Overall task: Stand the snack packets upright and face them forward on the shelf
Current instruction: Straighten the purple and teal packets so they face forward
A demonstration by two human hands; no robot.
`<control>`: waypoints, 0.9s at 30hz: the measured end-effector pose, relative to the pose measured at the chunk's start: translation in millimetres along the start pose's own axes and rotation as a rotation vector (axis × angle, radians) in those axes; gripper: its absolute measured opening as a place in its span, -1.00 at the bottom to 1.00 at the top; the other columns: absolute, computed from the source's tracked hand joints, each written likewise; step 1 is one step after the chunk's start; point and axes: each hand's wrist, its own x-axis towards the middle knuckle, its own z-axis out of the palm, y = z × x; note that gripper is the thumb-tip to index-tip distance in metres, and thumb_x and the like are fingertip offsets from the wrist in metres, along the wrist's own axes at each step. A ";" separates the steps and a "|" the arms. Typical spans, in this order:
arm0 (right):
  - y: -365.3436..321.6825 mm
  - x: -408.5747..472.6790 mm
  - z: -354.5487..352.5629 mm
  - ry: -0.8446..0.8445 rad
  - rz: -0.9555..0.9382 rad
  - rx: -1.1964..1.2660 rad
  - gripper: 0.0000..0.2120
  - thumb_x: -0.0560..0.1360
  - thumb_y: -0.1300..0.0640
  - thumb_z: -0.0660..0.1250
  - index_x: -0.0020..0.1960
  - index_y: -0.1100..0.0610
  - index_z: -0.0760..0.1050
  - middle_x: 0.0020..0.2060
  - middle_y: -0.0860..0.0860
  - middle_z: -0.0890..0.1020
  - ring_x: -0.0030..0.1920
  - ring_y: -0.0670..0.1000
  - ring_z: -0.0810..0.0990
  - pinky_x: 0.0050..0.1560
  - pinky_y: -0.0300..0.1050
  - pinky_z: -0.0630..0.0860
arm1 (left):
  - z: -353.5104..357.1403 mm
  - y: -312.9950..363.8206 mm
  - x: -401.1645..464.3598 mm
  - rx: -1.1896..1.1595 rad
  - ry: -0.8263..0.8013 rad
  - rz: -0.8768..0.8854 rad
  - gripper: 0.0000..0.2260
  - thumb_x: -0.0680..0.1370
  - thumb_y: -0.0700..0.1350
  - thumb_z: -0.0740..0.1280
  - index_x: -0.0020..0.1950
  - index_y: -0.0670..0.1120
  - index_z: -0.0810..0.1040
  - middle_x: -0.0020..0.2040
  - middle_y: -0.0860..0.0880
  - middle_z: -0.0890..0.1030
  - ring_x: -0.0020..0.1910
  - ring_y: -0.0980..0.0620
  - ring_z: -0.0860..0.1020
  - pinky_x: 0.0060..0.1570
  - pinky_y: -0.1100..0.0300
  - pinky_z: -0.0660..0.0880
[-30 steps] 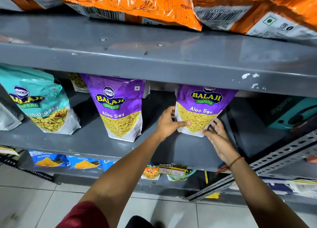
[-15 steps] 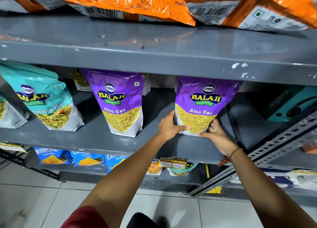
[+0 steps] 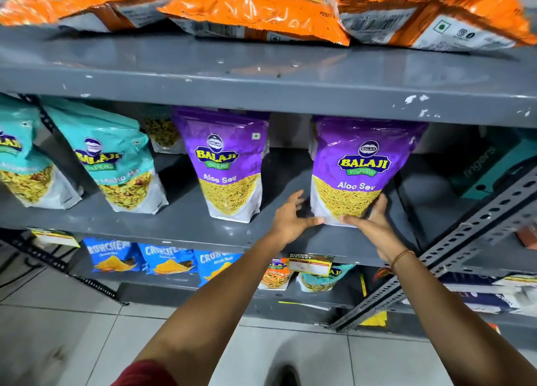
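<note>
Left hand (image 3: 290, 217): fingers spread and loose, thumb tip at the bottom-left corner of the right purple packet (image 3: 357, 170). It grips nothing; I judge it is there to steady that corner and keep the base square.
Right hand (image 3: 373, 221): open and cupped under the bottom-right edge, thumb along the lower front, fingers blurred beside the pouch. Touching, not clamped; probably bracing the packet so it does not tip.
Wrist: a thin thread band (image 3: 402, 258) on the right one.
Right purple packet: on the middle shelf (image 3: 189, 226), near its front edge, right of centre. It stands upright with its front facing out, brand logo and "Aloo Sev" readable, yellow sev showing in the lower window, white base. The top reaches almost to the shelf above.
Left purple packet (image 3: 229, 165): same kind, upright and front-facing, well apart from the first with bare shelf between them.
Teal packets (image 3: 116, 159): further left, leaning somewhat, fronts outward. These seem to need straightening next.
Behind: another pouch (image 3: 162, 133) sits deeper, partly hidden.
Top shelf: orange packets (image 3: 255, 11) lie flat, backs and barcodes showing, so not yet stood up or faced.
Stage: this packet looks nearly finished.
</note>
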 end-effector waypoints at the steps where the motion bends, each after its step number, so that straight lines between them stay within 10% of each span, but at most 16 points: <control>1: -1.9 -5.2 6.3 0.090 -0.039 0.027 0.05 0.22 0.21 0.61 0.48 -0.04 -0.01 0.43 0.00 0.37 0.38 -0.03 0.42 0.40 -0.01 0.37 | -6.9 -2.8 -4.4 -0.008 0.034 0.012 -0.22 0.33 -0.13 0.57 0.47 -0.08 0.30 0.37 -0.09 0.50 0.35 -0.07 0.47 0.37 0.03 0.41; 6: -27.8 -37.7 51.9 0.640 -0.203 -0.108 0.09 0.20 -0.09 0.56 0.53 0.15 0.04 0.49 0.23 0.21 0.51 0.18 0.18 0.52 0.08 0.12 | -72.8 -16.1 -44.0 -0.056 0.224 0.093 -0.42 0.35 -0.21 0.56 0.33 -0.18 0.45 0.23 -0.17 0.58 0.12 0.00 0.53 0.09 0.36 0.47; 10: -50.0 -76.4 107.0 0.723 -0.333 -0.180 -0.11 0.26 0.05 0.50 0.46 0.26 0.18 0.41 0.27 0.29 0.44 0.25 0.24 0.44 -0.15 0.08 | -137.5 -38.5 -81.4 -0.050 0.309 0.092 -0.41 0.28 -0.08 0.57 0.27 -0.08 0.51 0.12 -0.05 0.61 0.11 -0.03 0.57 0.18 -0.02 0.54; 13: -50.6 -92.7 146.3 0.585 -0.375 -0.204 -0.20 0.30 0.05 0.50 0.44 0.19 0.25 0.38 0.22 0.34 0.40 0.19 0.30 0.42 -0.34 0.11 | -177.0 -45.4 -93.5 -0.026 0.344 0.079 -0.40 0.32 -0.14 0.57 0.33 -0.10 0.47 0.20 -0.15 0.61 0.17 -0.07 0.58 0.26 -0.07 0.49; 19: -40.9 -87.8 199.6 0.039 -0.170 -0.138 -0.30 0.35 0.19 0.52 0.41 0.05 0.30 0.39 0.06 0.40 0.31 0.01 0.42 0.26 -0.03 0.45 | -216.8 -49.2 -72.6 -0.021 0.329 0.005 -0.28 0.37 -0.18 0.54 0.46 -0.15 0.31 0.35 -0.20 0.48 0.33 -0.14 0.48 0.35 -0.04 0.41; 24: -48.6 -50.0 218.9 -0.166 -0.063 -0.082 -0.24 0.37 0.36 0.47 0.45 0.11 0.19 0.29 0.00 0.44 0.22 -0.06 0.45 0.00 -0.41 0.50 | -226.3 -53.5 -40.5 -0.030 0.244 -0.050 -0.17 0.35 -0.25 0.55 0.51 -0.14 0.18 0.46 -0.19 0.35 0.44 -0.14 0.36 0.39 0.00 0.34; 27: -43.3 -25.2 222.4 -0.211 0.008 -0.169 -0.34 0.31 0.22 0.53 0.28 0.04 0.25 0.20 0.08 0.52 0.16 0.00 0.53 0.14 -0.11 0.56 | -235.7 -53.0 -17.0 0.014 0.156 -0.037 -0.07 0.30 -0.21 0.59 0.54 -0.11 0.12 0.51 -0.13 0.29 0.49 -0.07 0.28 0.43 0.02 0.29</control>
